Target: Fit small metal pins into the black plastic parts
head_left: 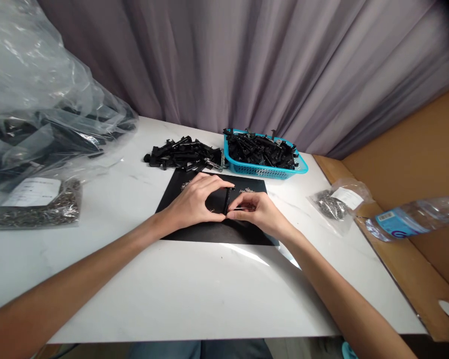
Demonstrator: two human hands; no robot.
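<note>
My left hand (196, 199) holds a narrow black plastic part (227, 200) upright, its top under the index finger and its lower end at the thumb. My right hand (260, 212) is closed in a pinch at the lower end of that part. A thin shiny metal piece (241, 208) shows between its fingers; its exact kind is too small to tell. Both hands are over a black mat (217, 235). Small metal pieces (247, 190) lie in a little heap at the mat's back right, and more metal pieces (185, 185) lie behind my left hand.
Behind the mat lie a pile of black plastic parts (183, 153) and a blue basket (262, 170) full of them. Bags of small metal pieces lie left (56, 209) and right (333, 205). A large plastic bag (60, 99) stands left; a bottle (415, 217) lies right by cardboard (407, 164).
</note>
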